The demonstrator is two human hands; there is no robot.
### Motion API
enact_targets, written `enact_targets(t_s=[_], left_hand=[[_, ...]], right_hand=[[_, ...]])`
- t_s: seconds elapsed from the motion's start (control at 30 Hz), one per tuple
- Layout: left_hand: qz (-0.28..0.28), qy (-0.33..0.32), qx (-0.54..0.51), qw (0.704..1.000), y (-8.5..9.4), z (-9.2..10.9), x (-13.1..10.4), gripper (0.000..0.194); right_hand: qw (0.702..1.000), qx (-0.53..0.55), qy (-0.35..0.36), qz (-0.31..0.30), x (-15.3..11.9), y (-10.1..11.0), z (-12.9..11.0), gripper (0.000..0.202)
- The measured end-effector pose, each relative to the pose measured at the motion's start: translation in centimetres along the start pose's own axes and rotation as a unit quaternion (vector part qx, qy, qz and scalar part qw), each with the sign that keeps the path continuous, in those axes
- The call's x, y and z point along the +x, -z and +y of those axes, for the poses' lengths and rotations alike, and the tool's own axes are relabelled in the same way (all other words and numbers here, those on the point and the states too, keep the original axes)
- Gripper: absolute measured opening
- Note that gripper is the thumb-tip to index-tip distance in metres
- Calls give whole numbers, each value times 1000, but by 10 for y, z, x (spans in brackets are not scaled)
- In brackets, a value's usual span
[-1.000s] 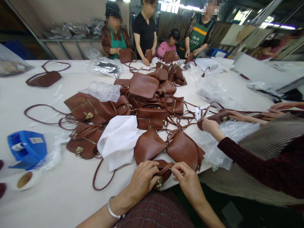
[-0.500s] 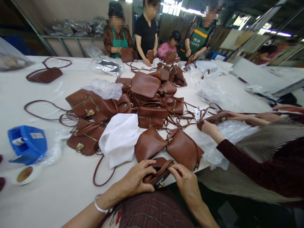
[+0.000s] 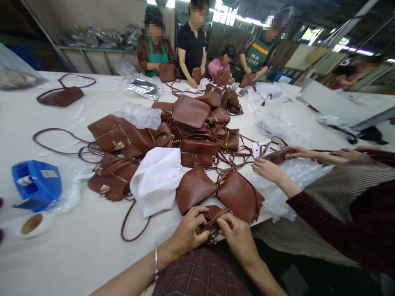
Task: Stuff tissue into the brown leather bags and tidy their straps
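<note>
At the table's near edge, a small brown leather handbag with a gold clasp is between my hands. My left hand grips its left side, thumb in front and fingers over the top edge. The fingers of my right hand pinch the bag at its upper right, near the strap. Part of the bag is hidden behind my fingers. Just beyond it lie two brown leather bags, one on the left and one on the right, with a white cloth or paper sheet beside them.
A pile of brown bags fills the table's middle. A blue tape dispenser and a tape roll are at left. At right, a co-worker's hands reach to another bag above bubble wrap. Several people stand across the table.
My left hand has shifted right along the bag, and the two hands are closer together. The co-worker's near hand at right has moved slightly left off the bag's end.
</note>
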State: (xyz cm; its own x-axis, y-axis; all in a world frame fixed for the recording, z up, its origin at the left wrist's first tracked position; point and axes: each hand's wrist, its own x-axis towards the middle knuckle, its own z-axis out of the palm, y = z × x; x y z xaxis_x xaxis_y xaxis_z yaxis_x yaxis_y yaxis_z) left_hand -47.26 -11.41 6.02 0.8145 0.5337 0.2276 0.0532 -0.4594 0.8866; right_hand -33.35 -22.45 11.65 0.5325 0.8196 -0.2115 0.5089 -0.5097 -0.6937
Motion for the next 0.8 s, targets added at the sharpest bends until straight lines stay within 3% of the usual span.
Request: enact_targets(t_s=[0.13,0.2,0.33,0.4,0.47,0.57,0.7,0.8], left_hand=[[22,4,-13,1000,-12,-4,11,19],[11,10,-34,999,-10,-5,18,19],[-131,14,-88,987,21,4,26,40],[-208,25,-81,975,43,11,27,39],[-242,37,-54,968,60,18,26,35],[-214,41,-17,976,63,20,23,29],[-124,51,21,991,38,7,14,18],[-94,42,26,994,27,0,9,19]], right_hand=[[1000,3,-17,10,8,0,-13,23],[999,29,-31,10,15,0,-14,24],[981,144,-129,-24,25,6,-5,28],[972,181,-148,-31,27,9,0,30],[971,190,-140,-27,27,10,4,32],[977,176,-119,-25,25,11,3,32],[997,65,-28,-22,17,6,-11,28],[999,-3,40,-19,6,1,-21,24]])
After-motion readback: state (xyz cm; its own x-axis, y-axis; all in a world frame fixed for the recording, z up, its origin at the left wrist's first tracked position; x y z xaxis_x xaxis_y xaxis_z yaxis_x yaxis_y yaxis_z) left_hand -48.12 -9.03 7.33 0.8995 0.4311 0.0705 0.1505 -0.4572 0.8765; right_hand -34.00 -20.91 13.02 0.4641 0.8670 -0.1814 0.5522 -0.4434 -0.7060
